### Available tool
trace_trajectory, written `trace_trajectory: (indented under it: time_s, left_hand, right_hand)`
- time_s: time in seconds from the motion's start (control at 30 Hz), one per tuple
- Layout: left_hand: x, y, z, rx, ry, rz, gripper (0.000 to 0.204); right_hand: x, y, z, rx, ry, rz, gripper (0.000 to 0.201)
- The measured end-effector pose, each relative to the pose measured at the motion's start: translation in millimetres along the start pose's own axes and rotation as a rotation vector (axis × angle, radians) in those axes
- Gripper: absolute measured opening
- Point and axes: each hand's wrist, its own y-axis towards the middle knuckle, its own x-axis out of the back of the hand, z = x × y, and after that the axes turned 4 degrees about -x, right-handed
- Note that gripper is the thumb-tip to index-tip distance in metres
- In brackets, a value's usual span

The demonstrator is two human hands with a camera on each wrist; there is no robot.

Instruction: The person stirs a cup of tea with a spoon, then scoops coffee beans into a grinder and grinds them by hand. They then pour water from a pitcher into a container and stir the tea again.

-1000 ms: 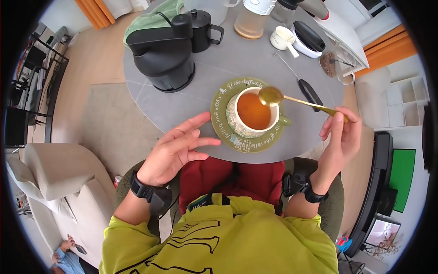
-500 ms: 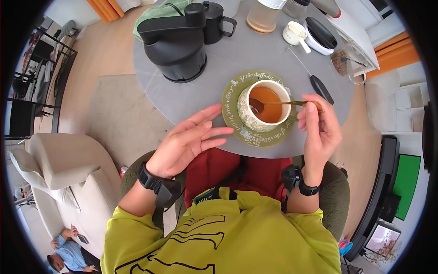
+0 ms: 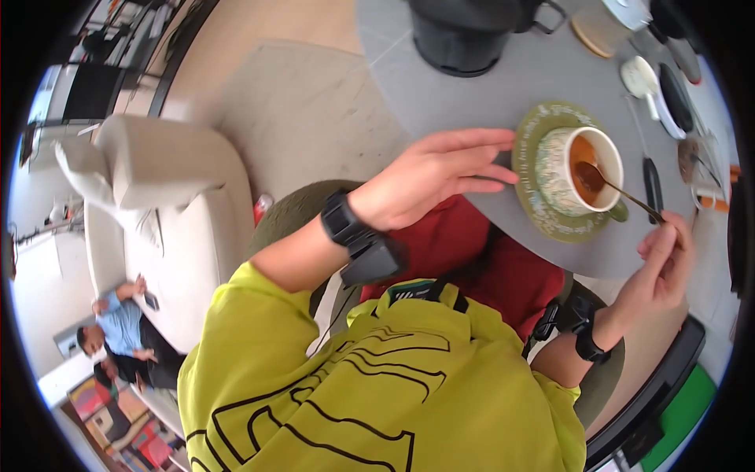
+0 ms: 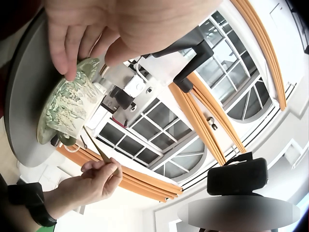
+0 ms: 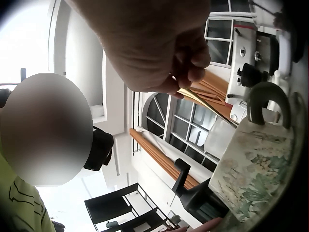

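Spoon [image 3: 629,199], gold-coloured, one: bowl end inside the cup [image 3: 556,173], in the brown drink [image 3: 581,151]; handle slanting out over the rim to my right. It lies between my two hands, its far end in the right.

Right hand [image 3: 664,263]: grasping; thumb and fingers pinch the end of the spoon handle, beside the cup and clear of its wall.

Left hand [image 3: 432,177]: released; fingers extended, nothing held, tips at the left edge of the saucer. Whether they touch it, I cannot tell.

Cup: patterned outside, pale within, upright on the saucer; green handle [image 3: 620,212] on the side towards my right hand.

Saucer [image 3: 528,185]: green, white lettering round the rim, near the edge of the grey bench [image 3: 464,102].

Also on the bench: black appliance [image 3: 460,39], beyond my left hand; jar with a pale lid [image 3: 602,31]; small white cup with a straight handle [image 3: 638,76]; black-handled tool [image 3: 652,185], to the right of the saucer.

Behind, to my left: cream sofa [image 3: 169,271], with a person in a blue top [image 3: 119,326] on it.
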Motion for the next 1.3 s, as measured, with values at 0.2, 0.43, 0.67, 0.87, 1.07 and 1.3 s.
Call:
trace_trajectory:
  time_s: [0.2, 0.43, 0.67, 0.87, 1.07, 1.3]
  left_hand:
    - [6, 0, 1, -0.001, 0.049, 0.061, 0.042]
    - [8, 1, 0, 0.010, 0.124, 0.058, 0.040]
    - [4, 0, 0, -0.005, 0.244, 0.042, 0.040]
    - [-6, 0, -10, 0.064, 0.212, 0.027, 0.040]
    - [-10, 1, -11, 0.100, 0.169, 0.012, 0.040]
    - [-9, 1, -11, 0.126, 0.228, 0.006, 0.041]
  right_hand:
    - [-7, -4, 11, -0.065, 0.047, 0.062, 0.018]
    - [-17, -2, 11, -0.048, 0.086, 0.043, 0.020]
    - [-11, 0, 9, -0.054, -0.053, -0.029, 0.016]
    - [3, -1, 5, -0.034, -0.015, -0.075, 0.011]
    - [-1, -5, 6, -0.171, 0.182, 0.039, 0.010]
    - [-11, -3, 3, -0.107, 0.249, 0.005, 0.010]
